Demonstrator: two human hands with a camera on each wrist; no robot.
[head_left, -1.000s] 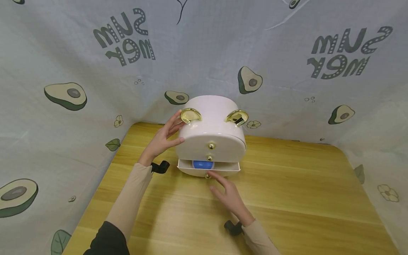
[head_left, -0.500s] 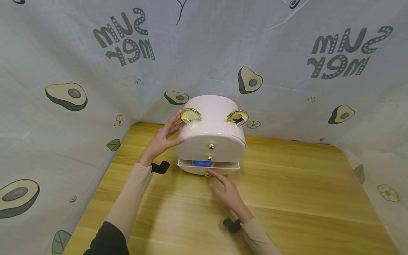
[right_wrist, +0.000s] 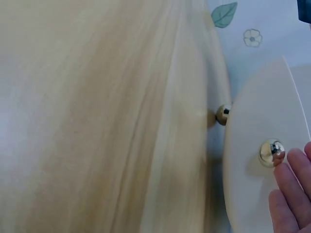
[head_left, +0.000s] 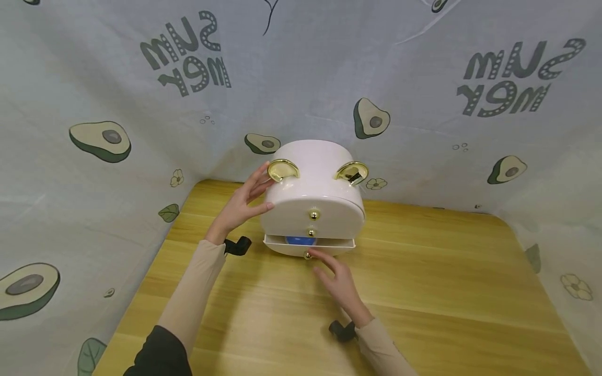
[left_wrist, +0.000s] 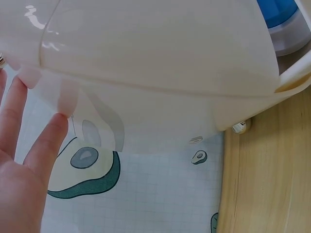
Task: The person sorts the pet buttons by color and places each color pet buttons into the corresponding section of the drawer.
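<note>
A glossy white storage box with gold ear-shaped pieces stands on the table, its lowest drawer partly pulled out. Inside that drawer a round blue-topped item shows; the left wrist view reveals a pale lower part beneath its blue top. My left hand rests against the box's left side, fingers spread. With extended fingers, my right hand touches the drawer front beside its gold knob. The right wrist view has these fingers right by the knob.
The wooden table extends to both sides and in front of the box. A pale cloth printed with avocados hangs directly behind it. Black wrist-camera mounts stick out near both wrists.
The bottom drawer has slid slightly inward, so less of the blue-topped item shows. My right hand has moved forward a little with it. The left hand has kept its place on the box.
</note>
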